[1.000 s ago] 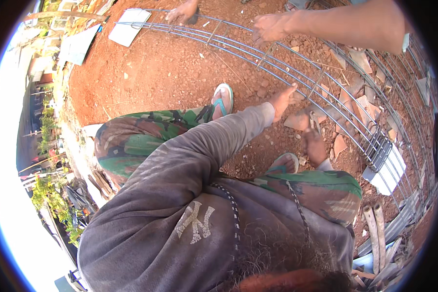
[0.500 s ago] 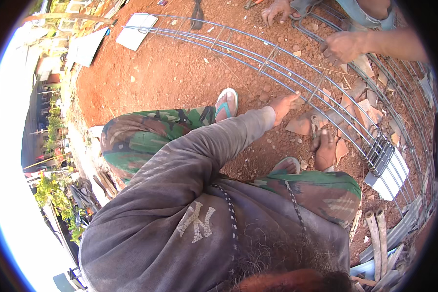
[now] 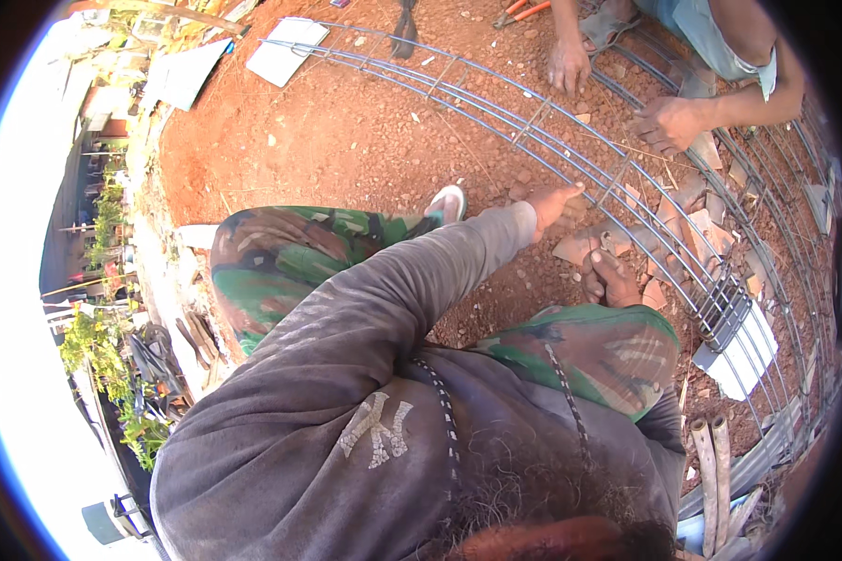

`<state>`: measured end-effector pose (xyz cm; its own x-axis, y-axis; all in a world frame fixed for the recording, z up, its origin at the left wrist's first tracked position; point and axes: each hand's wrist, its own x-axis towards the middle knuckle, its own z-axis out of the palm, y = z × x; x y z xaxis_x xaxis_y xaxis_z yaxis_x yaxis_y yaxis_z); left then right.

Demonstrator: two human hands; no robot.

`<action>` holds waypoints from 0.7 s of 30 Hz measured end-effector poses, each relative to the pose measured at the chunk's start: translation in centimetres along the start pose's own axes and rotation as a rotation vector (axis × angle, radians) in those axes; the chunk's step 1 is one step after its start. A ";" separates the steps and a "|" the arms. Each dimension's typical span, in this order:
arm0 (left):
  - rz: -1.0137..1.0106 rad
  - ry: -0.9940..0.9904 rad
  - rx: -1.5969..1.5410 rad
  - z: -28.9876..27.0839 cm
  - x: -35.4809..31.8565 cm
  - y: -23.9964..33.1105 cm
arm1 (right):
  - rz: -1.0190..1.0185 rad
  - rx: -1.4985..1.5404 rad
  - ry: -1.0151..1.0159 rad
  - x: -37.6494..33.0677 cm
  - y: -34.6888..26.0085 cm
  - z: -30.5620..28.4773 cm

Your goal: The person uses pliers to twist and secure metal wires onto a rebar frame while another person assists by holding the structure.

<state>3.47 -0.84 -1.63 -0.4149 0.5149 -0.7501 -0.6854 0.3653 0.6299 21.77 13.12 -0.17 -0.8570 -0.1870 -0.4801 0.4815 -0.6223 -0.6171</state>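
A long rebar cage of thin steel bars with square ties curves across the ground in front of me. My left hand reaches to its near bar, fingers closed around it beside a tie. Just nearer to me, my right hand is closed low over the ground, above my right knee; what it grips is hidden by the fingers. Broken tile pieces lie beneath and beside both hands.
A co-worker's hands are at more bars on the far right. Orange-handled pliers lie at the back. A white tile is under the cage's far end, another white slab under its near end. Wooden poles lie at lower right.
My view has shifted slightly. My left hand stays at the bar, while my right hand has turned and drawn its fingers in. The co-worker's far hand has moved down toward the bars.
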 end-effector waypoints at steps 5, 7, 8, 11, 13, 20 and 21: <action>-0.192 -0.119 -0.441 3.9 -1.5 -1.4 | -0.164 0.021 0.198 -0.7 0.2 0.3; -0.167 -0.141 -0.500 4.3 -0.5 -1.4 | -0.365 -0.163 0.340 -0.6 -0.3 1.0; -0.165 -0.109 -0.550 4.4 0.1 -1.6 | -0.422 -0.107 0.370 -0.8 -0.3 1.3; -0.191 -0.078 -0.548 5.2 0.7 -1.6 | -0.404 -0.449 0.594 -2.0 1.7 -1.4; -0.212 -0.077 -0.512 6.1 0.4 -2.4 | -0.463 -0.645 0.654 -1.8 5.2 -4.6; -0.139 -0.006 -0.308 6.8 1.6 -6.3 | -0.568 -1.531 0.639 -2.3 5.5 -3.4; -0.115 0.031 -0.241 6.7 2.3 -6.4 | -0.574 -1.538 0.642 -2.1 4.8 -3.3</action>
<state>10.91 3.22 -5.99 -0.3416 0.4556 -0.8220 -0.8503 0.2228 0.4768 26.48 13.03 -4.24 -0.9461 0.3151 0.0748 0.2177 0.7896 -0.5737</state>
